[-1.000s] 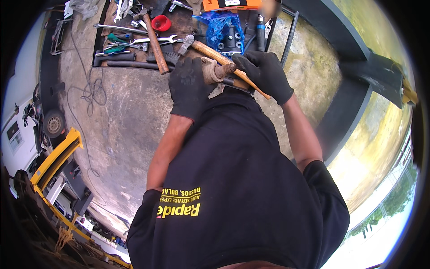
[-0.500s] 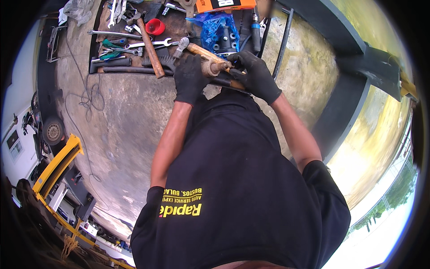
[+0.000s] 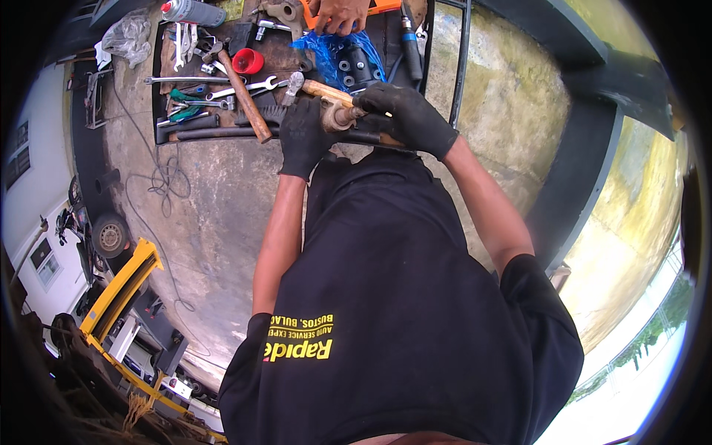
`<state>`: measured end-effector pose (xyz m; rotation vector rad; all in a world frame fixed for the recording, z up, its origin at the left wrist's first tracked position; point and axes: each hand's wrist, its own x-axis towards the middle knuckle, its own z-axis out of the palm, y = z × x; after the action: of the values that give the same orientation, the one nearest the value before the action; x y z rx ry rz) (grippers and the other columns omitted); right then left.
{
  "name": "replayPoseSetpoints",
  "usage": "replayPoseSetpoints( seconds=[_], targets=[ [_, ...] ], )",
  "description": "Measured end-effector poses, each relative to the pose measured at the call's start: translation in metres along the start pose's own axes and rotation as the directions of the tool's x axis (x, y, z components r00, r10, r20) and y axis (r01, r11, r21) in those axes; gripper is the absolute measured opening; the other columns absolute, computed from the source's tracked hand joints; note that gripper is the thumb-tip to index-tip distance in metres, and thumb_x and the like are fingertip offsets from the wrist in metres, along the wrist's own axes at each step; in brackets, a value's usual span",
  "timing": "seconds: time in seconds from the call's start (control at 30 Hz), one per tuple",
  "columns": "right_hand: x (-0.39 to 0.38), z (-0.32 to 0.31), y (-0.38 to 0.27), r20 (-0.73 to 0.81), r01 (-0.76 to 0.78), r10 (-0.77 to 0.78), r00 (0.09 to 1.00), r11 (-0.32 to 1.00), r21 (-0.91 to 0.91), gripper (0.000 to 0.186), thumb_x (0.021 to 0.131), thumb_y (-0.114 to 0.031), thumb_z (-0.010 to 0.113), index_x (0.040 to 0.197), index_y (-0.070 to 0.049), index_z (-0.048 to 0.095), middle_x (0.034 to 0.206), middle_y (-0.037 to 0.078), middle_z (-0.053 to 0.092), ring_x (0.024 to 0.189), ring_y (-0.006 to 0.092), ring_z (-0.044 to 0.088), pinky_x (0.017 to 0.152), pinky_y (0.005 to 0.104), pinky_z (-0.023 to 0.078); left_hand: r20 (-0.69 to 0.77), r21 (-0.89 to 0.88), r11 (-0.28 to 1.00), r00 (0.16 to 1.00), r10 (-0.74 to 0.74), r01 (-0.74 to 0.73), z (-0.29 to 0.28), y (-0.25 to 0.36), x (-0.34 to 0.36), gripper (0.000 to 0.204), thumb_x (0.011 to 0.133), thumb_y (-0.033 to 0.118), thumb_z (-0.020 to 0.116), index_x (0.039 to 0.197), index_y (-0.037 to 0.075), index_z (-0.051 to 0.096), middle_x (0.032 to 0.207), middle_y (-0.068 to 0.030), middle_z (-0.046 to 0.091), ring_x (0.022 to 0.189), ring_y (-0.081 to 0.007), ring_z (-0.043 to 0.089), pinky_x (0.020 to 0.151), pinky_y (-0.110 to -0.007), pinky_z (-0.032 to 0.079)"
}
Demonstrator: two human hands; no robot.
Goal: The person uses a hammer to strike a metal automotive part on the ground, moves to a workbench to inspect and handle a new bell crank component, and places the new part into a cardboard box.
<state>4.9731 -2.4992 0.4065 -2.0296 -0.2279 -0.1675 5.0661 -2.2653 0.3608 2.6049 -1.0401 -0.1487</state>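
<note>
In black gloves, my hands meet at the near edge of a tool tray (image 3: 222, 136). My left hand (image 3: 302, 137) is closed on a rusty metal part (image 3: 336, 116) with a round body and a stud pointing right. My right hand (image 3: 409, 119) is curled at the stud end, fingers bent around its tip; whether it grips anything else is hidden. Just beyond the part lies a hammer with a wooden handle (image 3: 326, 91). Farther back, a black metal part (image 3: 359, 68) rests in torn blue plastic (image 3: 320, 58).
Another person's bare hand (image 3: 341, 15) rests by an orange box (image 3: 384, 6) at the tray's far side. The tray also holds a second hammer (image 3: 247, 100), a red cup (image 3: 248, 61), several wrenches (image 3: 241, 90), a brush (image 3: 261, 116) and a spray can (image 3: 194, 12). A cable (image 3: 167, 182) lies on the floor.
The tray sits lower in view, so more of its far side shows. Another person's hand has come in at the orange box. My hands stay at the rusty part.
</note>
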Motion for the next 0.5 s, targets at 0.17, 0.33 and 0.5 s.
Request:
replayPoseSetpoints(
  seconds=[0.17, 0.33, 0.5],
  targets=[
    [0.001, -0.003, -0.001, 0.002, -0.073, 0.073, 0.997, 0.997, 0.020, 0.030, 0.085, -0.004, 0.079, 0.113, -0.002, 0.068, 0.102, 0.014, 0.070, 0.089, 0.0297, 0.069, 0.082, 0.0381, 0.056, 0.050, 0.031, 0.999, 0.999, -0.019, 0.018, -0.005, 0.003, 0.004, 0.065, 0.062, 0.041, 0.095, 0.107, 0.007, 0.065, 0.096, -0.0113, 0.064, 0.093, -0.0310, 0.066, 0.081, -0.045, 0.053],
    [0.006, -0.014, -0.007, 0.052, -0.207, 0.209, 0.977, 0.977, -0.045, 0.028, 0.087, -0.025, 0.081, 0.102, -0.003, 0.071, 0.092, 0.018, 0.072, 0.086, 0.0344, 0.071, 0.076, 0.0422, 0.055, -0.016, 0.051, 0.999, 1.000, 0.007, -0.007, 0.002, 0.002, 0.002, 0.065, 0.060, 0.041, 0.094, 0.108, 0.007, 0.066, 0.097, -0.0113, 0.063, 0.095, -0.0309, 0.065, 0.082, -0.046, 0.053],
    [0.004, -0.012, -0.003, 0.056, -0.250, 0.282, 0.958, 0.914, -0.320, 0.034, 0.091, -0.039, 0.076, 0.090, -0.006, 0.068, 0.080, 0.013, 0.068, 0.073, 0.0334, 0.067, 0.066, 0.0437, 0.052, -0.026, 0.053, 0.999, 1.000, -0.010, 0.011, 0.004, 0.005, 0.001, 0.066, 0.060, 0.043, 0.093, 0.109, 0.007, 0.067, 0.098, -0.0115, 0.063, 0.098, -0.0314, 0.065, 0.084, -0.047, 0.052]
  ],
)
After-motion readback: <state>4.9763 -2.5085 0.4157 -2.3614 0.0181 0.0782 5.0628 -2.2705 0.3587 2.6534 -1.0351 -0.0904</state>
